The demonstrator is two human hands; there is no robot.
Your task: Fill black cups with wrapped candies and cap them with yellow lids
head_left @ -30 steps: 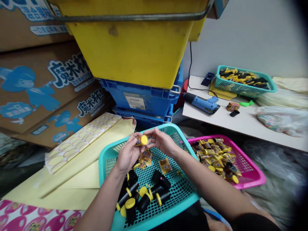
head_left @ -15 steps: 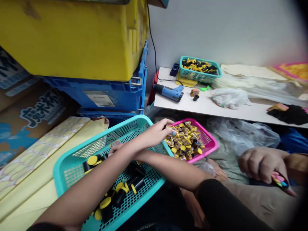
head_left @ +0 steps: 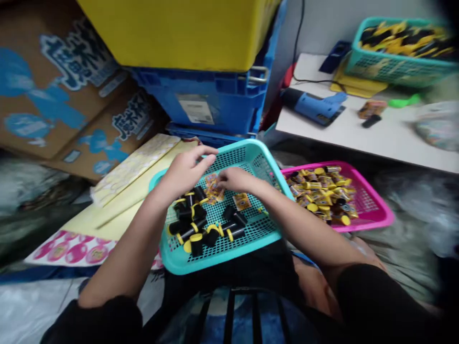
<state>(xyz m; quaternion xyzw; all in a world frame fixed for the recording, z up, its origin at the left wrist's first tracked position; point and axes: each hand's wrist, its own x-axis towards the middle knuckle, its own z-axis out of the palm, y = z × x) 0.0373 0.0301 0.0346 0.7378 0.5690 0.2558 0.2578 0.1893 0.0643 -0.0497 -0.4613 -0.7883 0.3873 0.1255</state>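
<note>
A teal mesh basket (head_left: 222,255) rests on my lap and holds several black tubes with yellow caps (head_left: 201,229) and a few loose orange stickers (head_left: 242,201). My left hand (head_left: 186,169) hovers over the basket's far left side with fingers loosely apart and nothing in it. My right hand (head_left: 234,179) reaches in from the right, its fingertips pinched on an orange sticker (head_left: 214,188) in the small pile. To the right, a pink basket (head_left: 373,222) is filled with several stickered tubes (head_left: 322,191).
Behind the baskets a yellow crate (head_left: 179,28) sits on blue crates (head_left: 215,100), with printed cardboard boxes (head_left: 53,95) to the left. Sticker sheets (head_left: 132,165) lie left of the basket. A white table (head_left: 358,134) carries a blue tool (head_left: 315,105) and another teal basket (head_left: 401,62).
My left hand has come back from the pink basket to the teal one. My right hand has reached the sticker pile. The view swung left, and another person's hand has left it.
</note>
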